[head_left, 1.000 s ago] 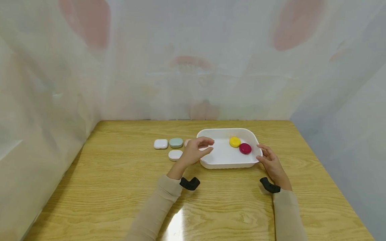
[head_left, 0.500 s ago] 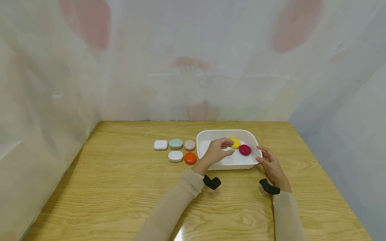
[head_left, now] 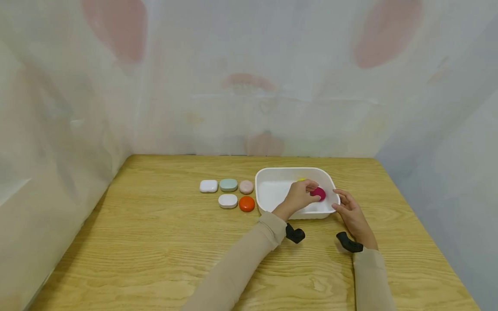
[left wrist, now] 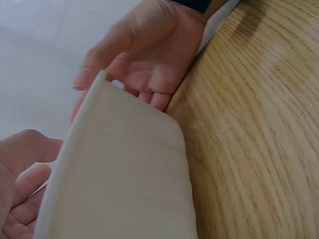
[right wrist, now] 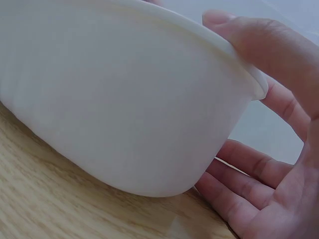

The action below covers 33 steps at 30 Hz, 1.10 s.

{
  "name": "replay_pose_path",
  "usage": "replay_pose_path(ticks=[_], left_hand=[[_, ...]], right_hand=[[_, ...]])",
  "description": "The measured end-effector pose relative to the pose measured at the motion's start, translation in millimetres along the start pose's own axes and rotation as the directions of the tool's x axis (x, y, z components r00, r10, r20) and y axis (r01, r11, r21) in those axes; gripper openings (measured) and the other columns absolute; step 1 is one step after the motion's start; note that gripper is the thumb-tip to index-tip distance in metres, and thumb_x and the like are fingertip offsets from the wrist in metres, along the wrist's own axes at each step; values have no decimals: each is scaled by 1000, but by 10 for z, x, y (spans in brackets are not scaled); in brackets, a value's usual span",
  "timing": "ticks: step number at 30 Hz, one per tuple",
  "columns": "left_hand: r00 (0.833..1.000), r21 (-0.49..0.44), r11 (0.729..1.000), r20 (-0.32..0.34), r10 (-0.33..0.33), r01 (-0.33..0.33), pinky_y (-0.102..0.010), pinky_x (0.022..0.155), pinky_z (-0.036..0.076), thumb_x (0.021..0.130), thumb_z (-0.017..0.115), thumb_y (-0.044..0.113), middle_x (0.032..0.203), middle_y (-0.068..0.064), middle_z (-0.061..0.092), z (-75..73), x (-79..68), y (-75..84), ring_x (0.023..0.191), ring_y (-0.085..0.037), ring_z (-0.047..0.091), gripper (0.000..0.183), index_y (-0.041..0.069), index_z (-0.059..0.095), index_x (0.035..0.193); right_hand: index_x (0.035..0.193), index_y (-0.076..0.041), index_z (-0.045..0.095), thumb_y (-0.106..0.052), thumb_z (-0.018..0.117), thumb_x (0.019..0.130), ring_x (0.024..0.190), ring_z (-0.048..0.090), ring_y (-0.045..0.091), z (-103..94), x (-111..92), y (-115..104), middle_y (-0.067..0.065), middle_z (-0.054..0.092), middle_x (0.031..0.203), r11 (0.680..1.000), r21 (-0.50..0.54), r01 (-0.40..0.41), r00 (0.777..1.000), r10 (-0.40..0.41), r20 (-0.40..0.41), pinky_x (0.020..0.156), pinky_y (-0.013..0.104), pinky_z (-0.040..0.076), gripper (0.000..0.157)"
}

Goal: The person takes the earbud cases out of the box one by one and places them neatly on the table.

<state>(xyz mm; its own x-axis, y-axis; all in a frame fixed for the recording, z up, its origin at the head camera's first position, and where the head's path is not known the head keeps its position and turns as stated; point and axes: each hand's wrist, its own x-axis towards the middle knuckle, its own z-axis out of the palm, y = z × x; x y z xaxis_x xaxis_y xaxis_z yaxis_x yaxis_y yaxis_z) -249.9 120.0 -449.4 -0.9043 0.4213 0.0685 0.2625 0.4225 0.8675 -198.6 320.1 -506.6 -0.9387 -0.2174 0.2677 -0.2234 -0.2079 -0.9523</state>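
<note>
- One left hand [head_left: 297, 196] inside the white tray [head_left: 272, 190], thumb and fingers apart at the crimson disc [head_left: 321, 192]; grip cannot be told.
- Right hand [head_left: 353, 216] clamped on the tray's right end.
- Yellow disc [head_left: 301, 179] in the tray, partly hidden.
- Left of the tray: orange disc [head_left: 247, 204], pink disc [head_left: 246, 187] nearest; green oval [head_left: 228, 185], white oval [head_left: 228, 201], white case [head_left: 209, 186] farther.

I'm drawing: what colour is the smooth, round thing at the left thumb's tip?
The round thing is crimson, clearest in the head view.
</note>
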Motion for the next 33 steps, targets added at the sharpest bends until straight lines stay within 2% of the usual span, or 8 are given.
replay_pose_path(ticks=[5,10,14,19,22,26,33], left_hand=[[1000,104,994,13,-24,23,-16,94,52,85,73,15,123,-5,69,102,65,53,114,-16,64,40,9,64,123],[1000,178,984,17,7,-10,-14,95,50,83,74,14,126,-5,68,144,117,43,114,-14,63,44,8,63,125],[998,246,969,66,8,-25,-13,94,50,84,73,15,130,-4,65,158,137,2,114,-14,62,48,9,60,129],[990,360,932,140,-18,-34,-15,97,49,85,72,17,132,-2,64,161,132,-29,115,-12,61,50,11,58,133],[987,420,906,161,-14,-56,-15,98,48,85,72,17,129,-1,65,160,120,-37,114,-10,61,48,12,59,132],[987,462,884,162,-4,-72,-15,99,48,85,73,17,128,-1,66,169,119,-34,114,-10,60,48,12,60,131],[990,478,876,143,-2,-67,-13,100,47,83,76,19,126,-1,67,181,138,-19,115,-10,61,47,11,62,128]], right_hand=[[135,-11,47,1,48,98,111,59,0,17,1,-34,-6,56,128,1000,17,4,1000,-4,7,90,12,53,39],[135,-11,47,4,46,97,112,58,2,18,6,-51,-4,55,129,1000,26,8,1000,-8,9,91,12,53,40],[136,-9,46,4,48,97,112,58,1,9,6,-34,-5,55,129,1000,23,-2,1000,1,2,90,12,53,41],[137,-6,44,2,48,97,113,58,0,7,3,-2,-6,55,130,1000,4,-12,1000,12,0,90,11,52,40],[136,-8,45,2,49,97,113,58,1,24,-2,6,-6,55,130,1000,22,-10,1000,10,1,90,12,53,40],[134,-11,48,2,49,97,112,59,1,35,-5,-1,-7,57,129,999,40,-9,1000,9,-6,90,12,53,40],[135,-10,47,1,48,98,112,57,-2,25,5,-37,-10,56,128,1000,8,-15,1000,16,-13,90,10,52,39]])
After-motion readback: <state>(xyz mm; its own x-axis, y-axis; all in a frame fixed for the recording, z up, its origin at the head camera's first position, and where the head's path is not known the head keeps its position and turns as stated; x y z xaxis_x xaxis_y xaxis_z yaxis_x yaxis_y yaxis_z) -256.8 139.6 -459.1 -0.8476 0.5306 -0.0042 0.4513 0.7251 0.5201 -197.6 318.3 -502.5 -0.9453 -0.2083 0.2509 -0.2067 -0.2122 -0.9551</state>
